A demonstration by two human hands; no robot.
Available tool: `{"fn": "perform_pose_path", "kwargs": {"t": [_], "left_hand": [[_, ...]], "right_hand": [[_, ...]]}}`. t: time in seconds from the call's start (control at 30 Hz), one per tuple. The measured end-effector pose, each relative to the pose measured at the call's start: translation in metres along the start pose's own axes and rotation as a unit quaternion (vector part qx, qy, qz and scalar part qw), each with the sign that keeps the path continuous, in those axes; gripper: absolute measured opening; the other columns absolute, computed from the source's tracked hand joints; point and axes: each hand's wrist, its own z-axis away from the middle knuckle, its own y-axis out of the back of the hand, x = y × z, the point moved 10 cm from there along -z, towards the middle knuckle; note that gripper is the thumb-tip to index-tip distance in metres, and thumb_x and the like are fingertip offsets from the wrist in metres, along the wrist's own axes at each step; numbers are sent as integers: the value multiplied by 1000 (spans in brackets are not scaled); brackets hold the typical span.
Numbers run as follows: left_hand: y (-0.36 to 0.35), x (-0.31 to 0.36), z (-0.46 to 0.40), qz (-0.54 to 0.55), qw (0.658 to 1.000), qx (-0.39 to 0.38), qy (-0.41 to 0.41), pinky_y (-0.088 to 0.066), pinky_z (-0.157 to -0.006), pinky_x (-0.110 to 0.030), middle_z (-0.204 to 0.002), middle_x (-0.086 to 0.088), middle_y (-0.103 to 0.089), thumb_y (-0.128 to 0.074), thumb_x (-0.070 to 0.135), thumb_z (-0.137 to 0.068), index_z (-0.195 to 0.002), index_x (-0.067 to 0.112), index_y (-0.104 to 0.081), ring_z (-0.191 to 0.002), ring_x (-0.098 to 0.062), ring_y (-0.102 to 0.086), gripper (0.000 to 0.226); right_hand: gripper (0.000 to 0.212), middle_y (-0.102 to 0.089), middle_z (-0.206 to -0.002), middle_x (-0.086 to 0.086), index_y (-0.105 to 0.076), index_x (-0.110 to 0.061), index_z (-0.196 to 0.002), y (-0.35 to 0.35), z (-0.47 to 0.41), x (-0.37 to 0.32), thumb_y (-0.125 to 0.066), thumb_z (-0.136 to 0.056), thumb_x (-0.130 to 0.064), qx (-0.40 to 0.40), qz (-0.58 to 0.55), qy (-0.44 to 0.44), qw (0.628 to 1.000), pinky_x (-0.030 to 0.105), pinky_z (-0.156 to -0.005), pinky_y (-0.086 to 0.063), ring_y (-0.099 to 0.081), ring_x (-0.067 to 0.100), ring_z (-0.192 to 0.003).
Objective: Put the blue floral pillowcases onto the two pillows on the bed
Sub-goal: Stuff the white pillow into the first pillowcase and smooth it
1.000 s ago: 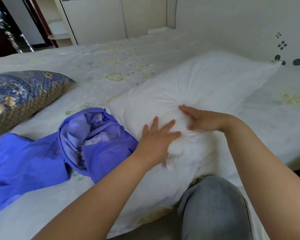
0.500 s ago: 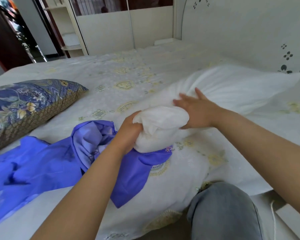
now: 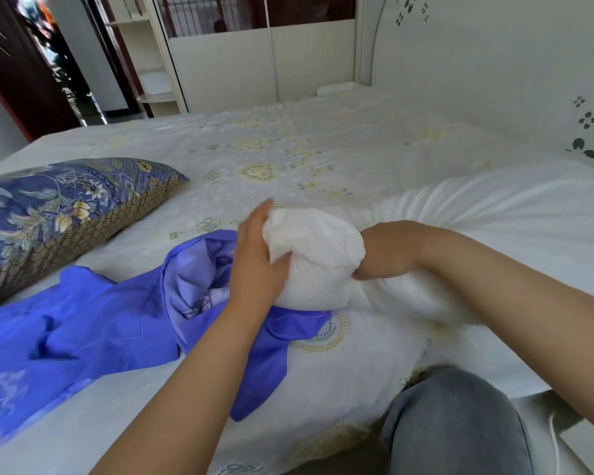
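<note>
I squeeze the near end of the white pillow (image 3: 494, 214), which lies at three o'clock on the bed (image 3: 288, 149), between my left hand (image 3: 254, 265) and right hand (image 3: 381, 252), both curled round it, the blue pillowcase (image 3: 93, 323) touching it at nine o'clock.

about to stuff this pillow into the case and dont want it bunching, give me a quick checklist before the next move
1. Bare white pillow end bunched small: ok, both hands squeeze it.
2. Left hand grip on the bunched end: ok.
3. Right hand grip: ok, though its fingers are partly hidden.
4. Plain blue pillowcase within reach: ok, it lies crumpled right beside the left hand.
5. Pillowcase opening faces the pillow: cannot tell, the fabric is rumpled.
6. Other pillow in dark blue floral case out of the way: ok, it lies apart at far left.
</note>
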Motion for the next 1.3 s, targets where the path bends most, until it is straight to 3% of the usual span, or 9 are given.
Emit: {"fn": "perform_pose_path", "kwargs": {"t": [0.1, 0.2, 0.4, 0.53, 0.63, 0.83, 0.97, 1.13, 1.3], "left_hand": [[20, 56, 27, -192, 958, 115, -180, -31, -108, -35, -141, -8, -36, -45, -2, -78, -138, 17, -37, -132, -26, -34, 63], [-31, 89, 65, -248, 883, -12, -398, -18, -115, -42, -141, -5, -45, -44, 31, -93, -132, 14, -48, -135, -26, -36, 43], [-93, 7, 0, -462, 808, -306, -201, -19, -114, -46, -159, 4, 7, -60, 82, -54, -149, 26, 10, -143, -27, -14, 130], [-118, -30, -36, -398, 803, -444, -10, -34, -105, -39, -157, 2, -16, -68, 81, -48, -147, 32, 17, -138, -25, -29, 139], [-130, -55, -40, -383, 768, -507, 82, -40, -95, -30, -142, 1, -45, -73, 73, -53, -148, 21, -21, -121, -21, -48, 120], [-133, -66, -50, -305, 838, -447, 65, -42, -65, -24, -100, 7, -62, -74, 68, -57, -108, 24, -59, -85, -10, -56, 70], [-124, -63, -39, -311, 871, -381, 15, -44, -67, -25, -97, 6, -64, -66, 71, -63, -110, 21, -60, -87, -12, -58, 69], [-111, -56, -25, -271, 905, -327, -7, -40, -60, -24, -82, 9, -64, -58, 72, -70, -93, 25, -63, -79, -10, -58, 53], [-102, -49, -22, -300, 902, -309, -7, -35, -58, -28, -109, 1, -62, -61, 70, -70, -143, 27, -22, -94, -19, -60, 94]], "right_hand": [[22, -62, -102, 1, -60, -19, -101, -25, -19, -18, -57, -85, -33, -80, -64, 30, 994, 35, -90, -47, -58, 21, -93], [5, -58, -88, -4, -57, -24, -82, -24, -24, -22, -60, -85, -25, -127, -120, 46, 983, 32, -87, -44, -56, 18, -89], [60, -69, -109, 5, -63, -16, -117, -40, -35, 2, -76, -63, -40, -205, -230, -11, 951, 38, -96, -49, -66, 21, -101], [41, -69, -105, 9, -64, -8, -115, -38, -44, 13, -70, -78, -28, -223, -223, -55, 947, 26, -81, -51, -66, 19, -94], [49, -66, -105, 6, -61, -8, -119, -36, -61, 18, -72, -77, -30, -220, -171, -75, 958, 25, -79, -50, -64, 19, -93], [93, -40, -137, 1, -35, -30, -139, -12, -92, 23, -80, -59, -46, -74, -31, -35, 996, 35, -96, -41, -42, 22, -120], [132, 16, -157, -6, 17, -41, -145, -23, -101, 32, -75, -54, -62, -85, 7, -13, 996, 49, -116, 7, 20, 18, -143], [137, -19, -157, -4, 22, -37, -144, -36, -96, 27, -77, -54, -67, -143, -79, -15, 986, 35, -114, -19, -20, 19, -142], [126, -32, -150, -6, 1, -23, -151, -35, -86, 19, -78, -60, -58, -106, -152, 13, 982, 24, -107, -31, -37, 13, -133]]}}
